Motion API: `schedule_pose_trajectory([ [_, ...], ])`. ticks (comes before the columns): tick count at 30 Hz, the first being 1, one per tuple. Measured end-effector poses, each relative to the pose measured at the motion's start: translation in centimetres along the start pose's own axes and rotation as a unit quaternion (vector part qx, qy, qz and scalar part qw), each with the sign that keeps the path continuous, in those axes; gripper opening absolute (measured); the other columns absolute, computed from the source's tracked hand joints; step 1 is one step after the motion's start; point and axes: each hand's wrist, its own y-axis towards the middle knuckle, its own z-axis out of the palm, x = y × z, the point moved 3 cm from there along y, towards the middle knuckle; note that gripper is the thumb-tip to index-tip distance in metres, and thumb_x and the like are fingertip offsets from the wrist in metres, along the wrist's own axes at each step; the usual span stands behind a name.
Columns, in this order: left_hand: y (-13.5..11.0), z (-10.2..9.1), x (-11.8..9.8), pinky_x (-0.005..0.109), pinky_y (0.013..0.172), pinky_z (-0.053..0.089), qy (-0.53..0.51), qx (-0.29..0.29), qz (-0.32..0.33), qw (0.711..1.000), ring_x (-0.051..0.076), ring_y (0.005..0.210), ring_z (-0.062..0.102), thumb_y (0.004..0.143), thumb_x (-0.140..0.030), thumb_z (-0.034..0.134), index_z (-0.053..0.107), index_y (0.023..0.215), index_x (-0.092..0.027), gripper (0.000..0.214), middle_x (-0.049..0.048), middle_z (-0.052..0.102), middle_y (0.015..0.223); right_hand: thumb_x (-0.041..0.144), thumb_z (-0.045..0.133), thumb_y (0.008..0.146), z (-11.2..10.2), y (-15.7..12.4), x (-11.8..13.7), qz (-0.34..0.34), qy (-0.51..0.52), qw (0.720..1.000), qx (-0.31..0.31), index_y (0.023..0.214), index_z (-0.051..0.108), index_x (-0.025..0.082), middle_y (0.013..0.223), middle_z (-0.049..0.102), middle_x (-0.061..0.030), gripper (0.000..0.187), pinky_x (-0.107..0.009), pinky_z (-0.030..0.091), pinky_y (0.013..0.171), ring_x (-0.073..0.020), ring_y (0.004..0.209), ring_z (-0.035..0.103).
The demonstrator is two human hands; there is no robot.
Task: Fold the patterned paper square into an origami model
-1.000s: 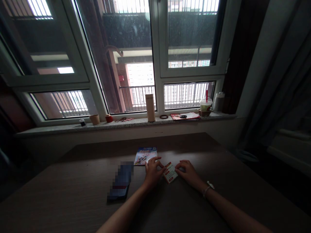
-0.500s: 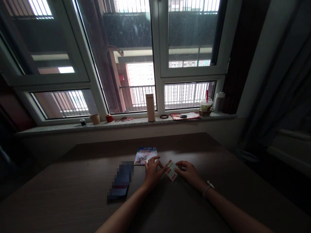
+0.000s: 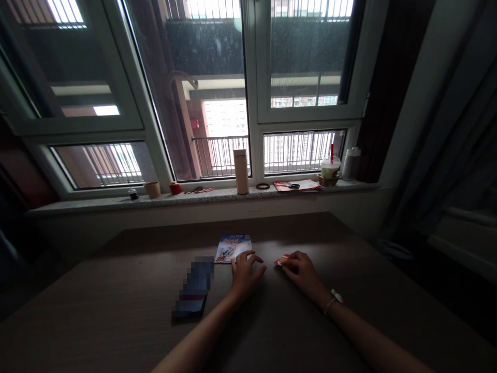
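Between the thumb and fingers of my right hand is a small red and white printed card or packet. It is tilted, and my fingers cover part of it; I cannot tell its exact kind. My left hand rests over the dark table with its fingers apart and nothing in them. Just beyond its fingers lies a blue and white printed booklet. To the left of that hand is a dark flat object, blurred into blocks.
Along the windowsill stand a beige thermos, a paper cup, a red jar and a drink cup with a red straw. Scissors lie on red and white papers there.
My left hand has let go of the card or packet. My right hand has turned it, so a red face shows instead of the pale printed one.
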Motion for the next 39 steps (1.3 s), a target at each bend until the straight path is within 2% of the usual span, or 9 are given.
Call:
schedule_pose_trajectory([
  [4, 0.0, 0.1, 0.0, 0.055, 0.111, 0.02, 0.003, 0.007, 0.005, 1.0, 0.028, 0.125, 0.044, 0.08, -0.031, 0.067, 0.069, 0.094, -0.028, 0.014, 0.003, 0.056, 0.128, 0.031, 0.061, 0.082, 0.7, -0.2, -0.2, 0.0, -0.009, 0.999, 0.053, 0.094, 0.076, 0.027, 0.113, 0.064, -0.0062, 0.019, -0.038, 0.038, 0.1, -0.0233, 0.11, 0.054],
  [8, -0.1, 0.4, 0.2, 0.055, 0.112, 0.019, 0.008, 0.009, 0.008, 1.0, 0.027, 0.125, 0.044, 0.082, -0.03, 0.065, 0.069, 0.094, -0.028, 0.013, 0.003, 0.057, 0.126, 0.037, 0.06, 0.084, 0.8, -0.3, 0.0, -0.003, -0.055, 0.995, 0.079, 0.098, 0.075, 0.03, 0.117, 0.065, -0.005, 0.022, -0.043, 0.033, 0.103, -0.025, 0.113, 0.054],
  [10, -0.1, 0.5, 0.3, 0.056, 0.111, 0.019, 0.01, 0.011, 0.011, 1.0, 0.027, 0.125, 0.044, 0.083, -0.03, 0.064, 0.07, 0.095, -0.029, 0.014, 0.0031, 0.057, 0.126, 0.034, 0.057, 0.086, 0.8, -0.4, 0.3, -0.005, -0.071, 0.994, 0.084, 0.098, 0.075, 0.03, 0.118, 0.065, -0.0049, 0.022, -0.043, 0.032, 0.102, -0.0248, 0.113, 0.053],
  [16, -0.2, 0.5, 0.1, 0.057, 0.111, 0.017, 0.02, 0.026, 0.019, 0.999, 0.028, 0.127, 0.043, 0.085, -0.035, 0.061, 0.072, 0.102, -0.034, 0.021, 0.0031, 0.057, 0.128, 0.022, 0.052, 0.086, 0.7, -0.5, 1.1, -0.036, -0.082, 0.991, 0.101, 0.108, 0.071, 0.028, 0.11, 0.064, -0.0061, 0.03, -0.04, 0.036, 0.098, -0.0227, 0.106, 0.053],
  [19, -0.3, 0.4, -0.3, 0.062, 0.111, 0.014, 0.026, 0.038, 0.024, 0.999, 0.03, 0.127, 0.042, 0.085, -0.042, 0.061, 0.074, 0.099, -0.037, 0.02, 0.0025, 0.058, 0.127, 0.024, 0.054, 0.086, 0.8, -0.6, 1.2, -0.047, -0.087, 0.99, 0.103, 0.11, 0.071, 0.03, 0.105, 0.063, -0.0061, 0.029, -0.04, 0.036, 0.099, -0.0233, 0.104, 0.051],
  [22, -0.5, 0.4, -0.6, 0.066, 0.11, 0.011, 0.028, 0.055, 0.027, 0.998, 0.033, 0.127, 0.042, 0.083, -0.045, 0.063, 0.075, 0.094, -0.037, 0.018, 0.0026, 0.059, 0.126, 0.026, 0.056, 0.085, 0.8, -0.7, 1.1, -0.052, -0.082, 0.99, 0.098, 0.11, 0.071, 0.031, 0.11, 0.06, -0.0064, 0.029, -0.043, 0.032, 0.104, -0.0241, 0.108, 0.049],
  [26, -0.6, 0.5, -0.6, 0.066, 0.11, 0.011, 0.034, 0.059, 0.029, 0.997, 0.034, 0.129, 0.04, 0.081, -0.046, 0.067, 0.075, 0.098, -0.036, 0.021, 0.0053, 0.057, 0.129, 0.029, 0.057, 0.086, 0.8, -0.7, 0.9, -0.051, -0.08, 0.99, 0.1, 0.111, 0.07, 0.03, 0.114, 0.06, -0.0066, 0.028, -0.047, 0.027, 0.108, -0.0248, 0.113, 0.048],
  [33, -0.6, 0.4, -0.7, 0.069, 0.109, 0.009, 0.057, 0.059, 0.021, 0.996, 0.035, 0.131, 0.038, 0.085, -0.044, 0.063, 0.074, 0.103, -0.037, 0.022, 0.007, 0.055, 0.131, 0.032, 0.059, 0.086, 0.7, -0.7, 1.6, -0.059, -0.083, 0.99, 0.103, 0.108, 0.071, 0.03, 0.104, 0.059, -0.0066, 0.026, -0.046, 0.031, 0.106, -0.0248, 0.108, 0.048],
  [39, -0.7, 0.3, -0.7, 0.071, 0.108, 0.01, 0.068, 0.054, 0.034, 0.996, 0.036, 0.132, 0.038, 0.083, -0.044, 0.066, 0.072, 0.106, -0.038, 0.024, 0.0075, 0.054, 0.132, 0.034, 0.059, 0.086, 0.6, -0.8, 2.2, -0.057, -0.075, 0.988, 0.12, 0.106, 0.071, 0.03, 0.098, 0.06, -0.0054, 0.023, -0.045, 0.031, 0.105, -0.0241, 0.104, 0.049],
])
